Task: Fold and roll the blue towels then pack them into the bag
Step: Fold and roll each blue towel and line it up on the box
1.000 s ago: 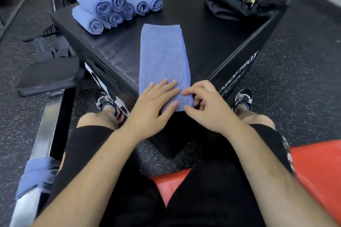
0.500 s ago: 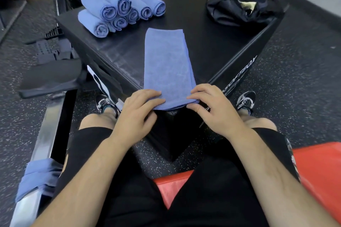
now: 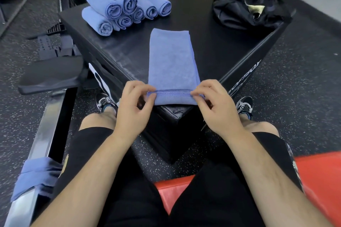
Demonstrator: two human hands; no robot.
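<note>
One folded towel (image 3: 171,61) lies at the box's (image 3: 212,46) near corner; left hand (image 3: 133,110) and right hand (image 3: 218,110) pinch its hem ends. I judge it light, limp; hold both ends evenly.

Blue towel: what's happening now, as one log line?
step: roll start | left hand: pinches folded towel at near hem | right hand: pinches same hem | rolled towels: stacked on black box | bag: on box
</note>
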